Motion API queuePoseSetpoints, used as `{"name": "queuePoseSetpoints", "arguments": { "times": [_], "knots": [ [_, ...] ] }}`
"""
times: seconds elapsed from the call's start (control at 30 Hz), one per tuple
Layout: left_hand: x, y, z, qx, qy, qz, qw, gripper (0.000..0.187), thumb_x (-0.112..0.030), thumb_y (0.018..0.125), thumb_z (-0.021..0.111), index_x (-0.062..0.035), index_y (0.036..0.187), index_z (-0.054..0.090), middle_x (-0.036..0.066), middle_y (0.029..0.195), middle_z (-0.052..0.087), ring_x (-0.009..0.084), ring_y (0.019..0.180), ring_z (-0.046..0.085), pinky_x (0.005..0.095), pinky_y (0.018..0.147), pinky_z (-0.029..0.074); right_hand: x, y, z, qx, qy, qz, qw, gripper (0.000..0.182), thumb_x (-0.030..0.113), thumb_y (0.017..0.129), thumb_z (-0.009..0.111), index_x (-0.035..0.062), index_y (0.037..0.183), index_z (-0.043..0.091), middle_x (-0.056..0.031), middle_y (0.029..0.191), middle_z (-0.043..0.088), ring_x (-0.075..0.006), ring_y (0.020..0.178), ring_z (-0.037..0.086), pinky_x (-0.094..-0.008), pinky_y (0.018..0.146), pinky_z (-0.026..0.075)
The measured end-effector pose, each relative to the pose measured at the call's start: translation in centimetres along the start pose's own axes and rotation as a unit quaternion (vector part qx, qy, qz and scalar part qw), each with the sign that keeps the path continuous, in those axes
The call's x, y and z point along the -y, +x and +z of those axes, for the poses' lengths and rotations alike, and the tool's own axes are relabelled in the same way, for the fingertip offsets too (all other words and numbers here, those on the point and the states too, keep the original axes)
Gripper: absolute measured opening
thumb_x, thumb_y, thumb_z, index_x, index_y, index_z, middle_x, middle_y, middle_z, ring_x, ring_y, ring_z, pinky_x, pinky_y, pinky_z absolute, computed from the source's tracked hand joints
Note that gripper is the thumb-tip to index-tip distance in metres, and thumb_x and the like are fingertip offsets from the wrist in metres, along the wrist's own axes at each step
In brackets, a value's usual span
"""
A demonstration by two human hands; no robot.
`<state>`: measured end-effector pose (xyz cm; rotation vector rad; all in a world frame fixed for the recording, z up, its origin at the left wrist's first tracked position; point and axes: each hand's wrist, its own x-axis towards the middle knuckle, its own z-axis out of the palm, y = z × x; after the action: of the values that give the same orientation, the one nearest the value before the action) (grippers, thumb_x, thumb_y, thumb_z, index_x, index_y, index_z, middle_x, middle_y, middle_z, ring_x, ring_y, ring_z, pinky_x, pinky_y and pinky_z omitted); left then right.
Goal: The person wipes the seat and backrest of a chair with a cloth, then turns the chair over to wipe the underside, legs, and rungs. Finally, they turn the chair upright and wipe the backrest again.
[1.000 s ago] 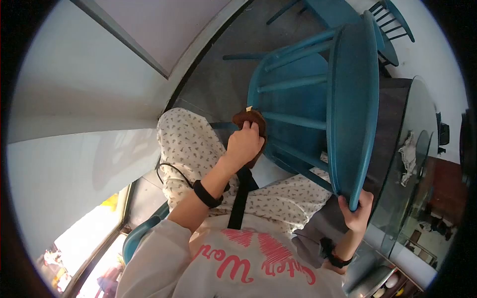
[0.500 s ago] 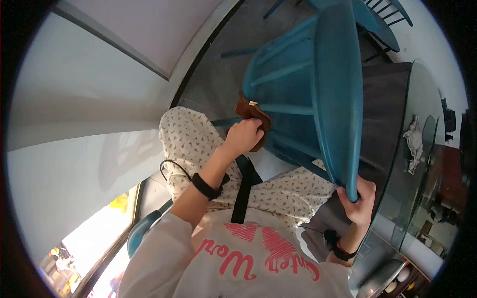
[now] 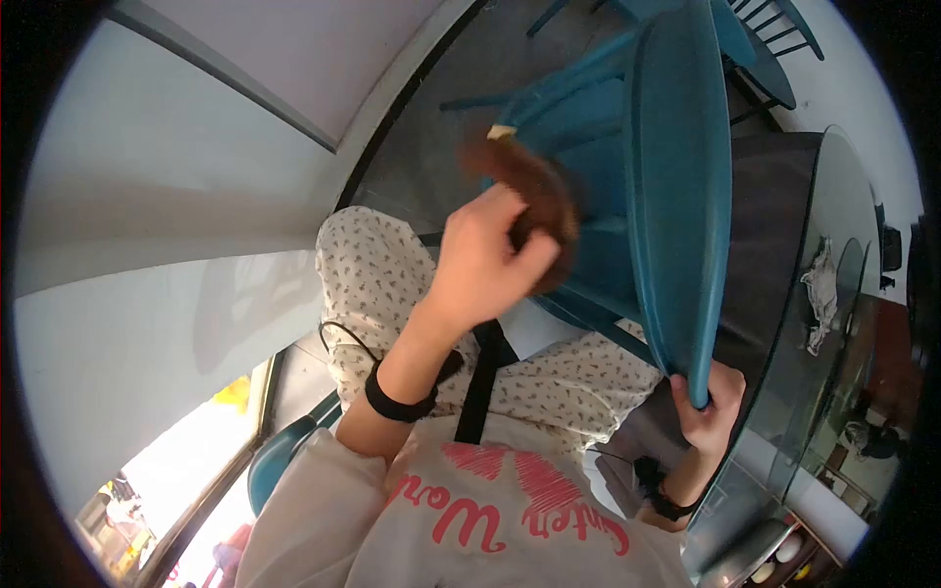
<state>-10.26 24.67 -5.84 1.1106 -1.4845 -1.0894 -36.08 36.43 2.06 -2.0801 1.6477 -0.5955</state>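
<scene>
A brown cloth (image 3: 547, 191) with a small pale yellow tag is bunched in my left hand (image 3: 485, 255), its fingers closed around it. Motion blurs the cloth, which is in front of the slatted part of a teal wooden chair (image 3: 676, 186). That chair is tipped, its broad curved rail running up and down the view beside my knees. At the rail's lower end my right hand (image 3: 714, 402) grips the edge, thumb on the near side and fingers wrapped behind.
A glass-topped table (image 3: 784, 412) with a dark cloth side stands on the right, a crumpled pale cloth (image 3: 819, 294) on it. Another teal chair (image 3: 769, 73) is at the upper right. A white wall panel (image 3: 176, 196) rises at the left.
My left hand has lifted the brown cloth up toward the camera, away from the chair's slats. My right hand keeps its hold on the rail, and the chair has shifted slightly right.
</scene>
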Motion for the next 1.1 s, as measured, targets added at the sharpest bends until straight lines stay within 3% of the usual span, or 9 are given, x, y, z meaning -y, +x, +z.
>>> {"name": "queuePoseSetpoints", "arguments": {
  "times": [0.1, 0.17, 0.3, 0.5, 0.57, 0.8, 0.97, 1.03, 1.1],
  "knots": [
    [-2.4, 0.8, 2.5, -0.029, 0.120, 0.146, 0.982, 0.026, -0.011, 0.069, 0.061, 0.0010, 0.088, 0.050, 0.016, 0.077, 0.054, 0.0331, 0.062, 0.057, 0.0388, 0.058, 0.047, 0.6, 0.4, 0.6, -0.023, -0.001, -0.006, 1.000, 0.017, 0.002, 0.059, 0.064, -0.0012, 0.075, 0.057, -0.0114, 0.055, 0.048, -0.0267, 0.046, 0.050, -0.0312, 0.046, 0.037],
    [-2.0, 0.4, 3.5, -0.023, 0.156, 0.129, 0.979, 0.028, -0.011, 0.069, 0.062, 0.0026, 0.089, 0.047, 0.016, 0.078, 0.052, 0.0331, 0.061, 0.056, 0.0380, 0.056, 0.049, 0.7, 0.6, 0.5, -0.051, 0.016, -0.008, 0.999, 0.015, 0.002, 0.064, 0.066, 0.0019, 0.066, 0.051, -0.0094, 0.053, 0.044, -0.0263, 0.044, 0.045, -0.0317, 0.045, 0.032],
    [0.8, -0.9, 4.2, 0.013, 0.183, 0.110, 0.977, 0.027, -0.010, 0.070, 0.062, 0.0030, 0.090, 0.048, 0.017, 0.082, 0.051, 0.0343, 0.060, 0.057, 0.0363, 0.053, 0.051, 0.4, 0.4, 0.2, -0.026, -0.009, -0.001, 1.000, 0.025, 0.001, 0.054, 0.061, -0.0040, 0.079, 0.061, -0.0131, 0.056, 0.050, -0.0268, 0.047, 0.054, -0.0302, 0.046, 0.041],
    [5.9, -0.6, 2.9, 0.034, 0.224, 0.006, 0.974, 0.024, -0.017, 0.076, 0.058, -0.0002, 0.091, 0.050, 0.020, 0.093, 0.056, 0.0397, 0.073, 0.059, 0.0431, 0.061, 0.051, 0.2, 0.2, -0.2, -0.023, -0.010, -0.004, 1.000, 0.022, 0.001, 0.058, 0.064, -0.0040, 0.080, 0.061, -0.0137, 0.058, 0.052, -0.0274, 0.048, 0.056, -0.0300, 0.047, 0.042],
    [8.8, 0.1, 2.0, 0.080, 0.259, -0.107, 0.957, 0.025, -0.021, 0.079, 0.053, -0.0002, 0.093, 0.052, 0.021, 0.094, 0.059, 0.0424, 0.079, 0.058, 0.0482, 0.068, 0.049, 0.3, 0.1, -0.2, -0.026, -0.007, -0.002, 1.000, 0.022, 0.001, 0.059, 0.065, -0.0040, 0.081, 0.061, -0.0139, 0.058, 0.053, -0.0275, 0.049, 0.056, -0.0298, 0.047, 0.042],
    [9.2, 6.9, -0.8, 0.288, 0.134, -0.179, 0.931, 0.033, -0.020, 0.073, 0.047, 0.0063, 0.088, 0.061, 0.026, 0.091, 0.060, 0.0356, 0.092, 0.059, 0.0406, 0.077, 0.044, 0.3, 0.2, 0.2, -0.023, 0.003, -0.001, 1.000, 0.027, 0.001, 0.061, 0.065, -0.0039, 0.087, 0.063, -0.0133, 0.059, 0.053, -0.0266, 0.049, 0.056, -0.0292, 0.048, 0.041],
    [-0.6, 8.6, -0.2, 0.341, 0.103, -0.098, 0.929, 0.035, -0.023, 0.073, 0.046, 0.0067, 0.086, 0.060, 0.025, 0.090, 0.060, 0.0343, 0.085, 0.059, 0.0396, 0.073, 0.044, 0.5, 0.3, 0.3, -0.031, 0.000, 0.003, 1.000, 0.029, 0.002, 0.061, 0.064, -0.0040, 0.089, 0.063, -0.0125, 0.058, 0.052, -0.0255, 0.047, 0.055, -0.0291, 0.047, 0.040],
    [-0.8, 8.6, 0.4, 0.346, 0.121, -0.069, 0.928, 0.036, -0.024, 0.073, 0.045, 0.0067, 0.085, 0.059, 0.025, 0.090, 0.060, 0.0342, 0.084, 0.059, 0.0391, 0.072, 0.043, 0.3, 0.1, 0.7, -0.064, 0.020, 0.002, 0.998, 0.016, -0.001, 0.066, 0.064, 0.0015, 0.066, 0.049, -0.0079, 0.051, 0.035, -0.0232, 0.041, 0.037, -0.0301, 0.043, 0.027],
    [0.2, 8.3, 1.0, 0.317, 0.124, -0.017, 0.940, 0.037, -0.026, 0.075, 0.044, 0.0067, 0.082, 0.059, 0.025, 0.087, 0.059, 0.0340, 0.080, 0.059, 0.0393, 0.071, 0.043, 0.3, 0.0, 0.4, -0.054, 0.018, 0.005, 0.998, 0.014, -0.001, 0.065, 0.064, 0.0011, 0.068, 0.051, -0.0082, 0.052, 0.038, -0.0236, 0.041, 0.039, -0.0301, 0.043, 0.028]
  ]
}}
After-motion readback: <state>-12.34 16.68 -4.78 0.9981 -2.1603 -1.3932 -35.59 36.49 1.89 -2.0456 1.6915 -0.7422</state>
